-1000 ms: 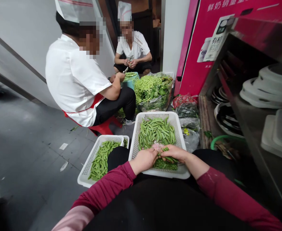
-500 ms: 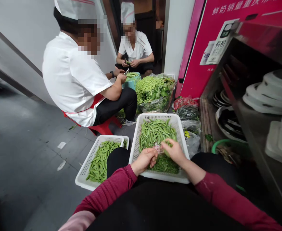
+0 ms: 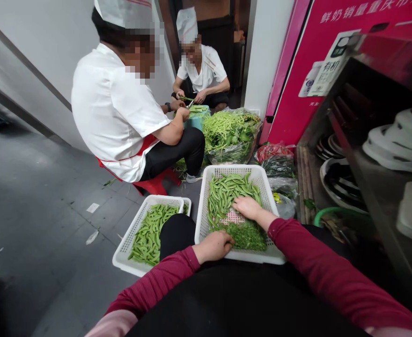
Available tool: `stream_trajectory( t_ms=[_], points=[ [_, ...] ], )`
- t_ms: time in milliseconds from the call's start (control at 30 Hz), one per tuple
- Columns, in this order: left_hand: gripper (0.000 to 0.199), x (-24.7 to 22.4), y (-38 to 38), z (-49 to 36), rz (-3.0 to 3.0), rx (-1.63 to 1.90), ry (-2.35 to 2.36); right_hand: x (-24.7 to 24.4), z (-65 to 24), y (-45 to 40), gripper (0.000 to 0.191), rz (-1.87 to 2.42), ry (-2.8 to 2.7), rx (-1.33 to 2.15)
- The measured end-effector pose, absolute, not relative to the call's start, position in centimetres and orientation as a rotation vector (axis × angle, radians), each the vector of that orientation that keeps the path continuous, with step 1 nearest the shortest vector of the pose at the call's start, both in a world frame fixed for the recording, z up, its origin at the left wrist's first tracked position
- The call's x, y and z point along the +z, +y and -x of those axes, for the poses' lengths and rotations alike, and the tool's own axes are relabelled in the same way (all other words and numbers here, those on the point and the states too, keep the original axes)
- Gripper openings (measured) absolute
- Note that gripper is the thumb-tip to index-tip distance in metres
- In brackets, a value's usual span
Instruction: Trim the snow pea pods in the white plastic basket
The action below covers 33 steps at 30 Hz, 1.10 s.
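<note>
A person in maroon sleeves sits with a white perforated basket point(image 3: 203, 206) at the lap. Green pods point(image 3: 229, 192) fill its far part; a heap of fine green trimmings point(image 3: 248, 238) lies at its near right, and a patch of pink-and-white lining point(image 3: 234, 216) shows between them.

The hands, close together half a second ago, have parted. The right hand point(image 3: 248, 207) now reaches to the near edge of the pods, fingers bent down over them; whether it pinches one, I cannot tell. The left hand point(image 3: 217, 245) has dropped to the left edge of the trimmings, fingers curled, contents hidden. This suggests a pause between handfuls.

The basket's raised walls bound the hands. Just left, beyond a black-clad knee point(image 3: 176, 234), stands a second basket point(image 3: 127, 264) of pods. Farther left, grey floor point(image 3: 69, 243) gives open room. The right is tighter: plastic bags point(image 3: 279, 166) and a metal shelf point(image 3: 381, 206). A co-worker point(image 3: 121, 103) in white sits at far left.
</note>
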<state>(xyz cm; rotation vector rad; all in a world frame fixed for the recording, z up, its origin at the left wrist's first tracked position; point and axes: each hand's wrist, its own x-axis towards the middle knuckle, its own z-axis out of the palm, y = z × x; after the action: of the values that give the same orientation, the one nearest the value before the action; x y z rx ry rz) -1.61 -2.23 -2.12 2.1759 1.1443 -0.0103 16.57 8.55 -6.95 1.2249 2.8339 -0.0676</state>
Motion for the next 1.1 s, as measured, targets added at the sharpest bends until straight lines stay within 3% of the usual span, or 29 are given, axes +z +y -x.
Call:
stream_trajectory(
  t_ms=[167, 367, 500, 600, 700, 833, 1100],
  points=[
    [0.026, -2.3, -1.7, 1.4, -2.064, 0.04, 1.187, -7.4, -17.5, 8.9, 0.016, -1.071, 2.867, -0.063],
    [0.022, -2.7, -2.1, 2.0, -2.15, -0.13, 1.179, -6.9, -17.0, 8.1, 0.016, -1.207, 2.895, -0.077],
    [0.018, -2.7, -2.0, 2.8, -2.111, -0.135, 1.138, -5.4, -17.2, 6.1, 0.02, -1.639, 3.013, -0.506],
    [0.019, -2.1, -1.3, 2.3, -2.058, 0.113, 1.298, -4.3, -17.1, 4.0, 0.018, -1.765, 3.063, -0.936],
    [0.029, -0.9, -0.4, 1.1, -1.912, 0.315, 1.368, -3.6, -17.0, 2.1, 0.025, -1.686, 3.118, -0.937],
    [0.027, 0.8, 0.5, -0.2, -1.699, 0.264, 1.269, -3.1, -17.1, 0.5, 0.032, -1.661, 3.21, -0.869],
    [0.018, 0.8, -0.2, -0.8, -1.217, 0.352, 1.153, -1.9, -17.5, -0.8, 0.011, -1.844, 3.177, -1.244]
  ],
)
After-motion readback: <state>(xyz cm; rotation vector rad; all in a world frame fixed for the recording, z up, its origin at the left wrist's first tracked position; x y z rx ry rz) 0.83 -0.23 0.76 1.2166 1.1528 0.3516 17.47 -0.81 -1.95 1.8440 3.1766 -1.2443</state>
